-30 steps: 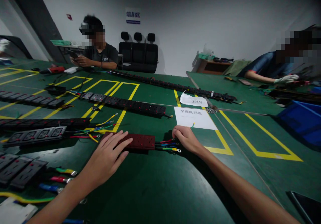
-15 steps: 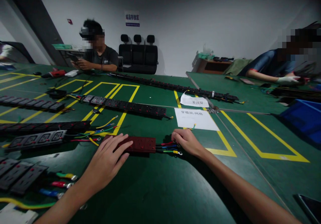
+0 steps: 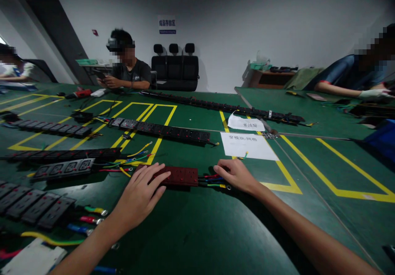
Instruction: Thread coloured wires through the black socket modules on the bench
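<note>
A dark red socket strip [image 3: 182, 176] lies on the green table in front of me, with wires in red, blue and yellow-green coming out of its right end. My left hand [image 3: 148, 186] rests over the strip's left part, fingers stretched out and slightly spread. At the wire ends is my right hand [image 3: 236, 174], its fingers curled. The red and blue wires [image 3: 212, 179] run up to its underside, and whether they are pinched there is hidden. Below them, a yellow-green wire [image 3: 216, 186] ends in a bare ring terminal.
Black and grey socket strips [image 3: 64, 170] with loose wires crowd the left side. A long black strip [image 3: 216, 105] crosses the far table. White paper signs [image 3: 249, 146] lie beyond my right hand. A blue bin [image 3: 382, 143] stands right. Several people sit around the tables.
The view has swung slightly left, so everything sits further right in the picture. Both hands keep about the same places on the strip and at its wires.
</note>
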### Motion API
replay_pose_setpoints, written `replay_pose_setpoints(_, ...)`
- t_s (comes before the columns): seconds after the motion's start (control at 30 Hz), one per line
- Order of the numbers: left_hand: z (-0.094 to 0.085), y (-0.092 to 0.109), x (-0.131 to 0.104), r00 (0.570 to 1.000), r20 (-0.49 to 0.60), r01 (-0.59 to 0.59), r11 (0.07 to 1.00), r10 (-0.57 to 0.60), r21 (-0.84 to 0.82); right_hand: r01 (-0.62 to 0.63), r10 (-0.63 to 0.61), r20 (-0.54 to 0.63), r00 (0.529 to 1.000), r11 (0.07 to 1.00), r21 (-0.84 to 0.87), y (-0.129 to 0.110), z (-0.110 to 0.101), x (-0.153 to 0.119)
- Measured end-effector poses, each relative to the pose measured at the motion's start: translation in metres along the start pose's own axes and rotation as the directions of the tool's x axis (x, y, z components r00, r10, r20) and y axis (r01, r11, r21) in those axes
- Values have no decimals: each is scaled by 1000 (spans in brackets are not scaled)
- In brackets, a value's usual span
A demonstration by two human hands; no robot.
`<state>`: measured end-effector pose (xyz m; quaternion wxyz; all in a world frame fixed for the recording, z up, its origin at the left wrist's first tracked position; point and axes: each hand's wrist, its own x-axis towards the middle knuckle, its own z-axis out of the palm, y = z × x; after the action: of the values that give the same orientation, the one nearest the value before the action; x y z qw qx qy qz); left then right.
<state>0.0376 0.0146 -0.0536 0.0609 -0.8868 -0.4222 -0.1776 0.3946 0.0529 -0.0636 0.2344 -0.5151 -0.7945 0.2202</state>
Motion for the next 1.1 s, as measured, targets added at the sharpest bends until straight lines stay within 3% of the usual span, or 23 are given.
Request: replay_pose_setpoints(1.1, -5, 4, 2, 1000, 13, 3, 1000, -3, -11, 24, -24, 13, 1000, 999, -33, 0, 1, -3)
